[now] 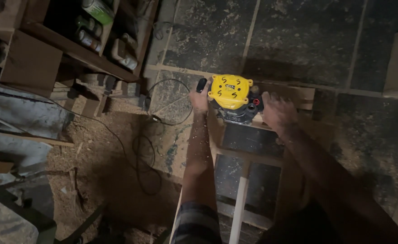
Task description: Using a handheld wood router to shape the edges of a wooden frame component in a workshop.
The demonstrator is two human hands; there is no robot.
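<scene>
Hands clamped, we hold the yellow router [230,91] on the wooden frame [271,159], left hand [200,100] and right hand [277,111] on its side handles.

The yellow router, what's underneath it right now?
The yellow router sits on a pale wooden frame, held by the left hand and right hand. Dark floor shows through the frame's openings. The bit and the cut are hidden under its base.

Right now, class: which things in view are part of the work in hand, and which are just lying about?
In hand:
left hand
right hand
yellow-topped router
wooden frame
black power cord

Lying about:
spray cans on the wooden shelf
sawdust pile
wood offcuts
</scene>
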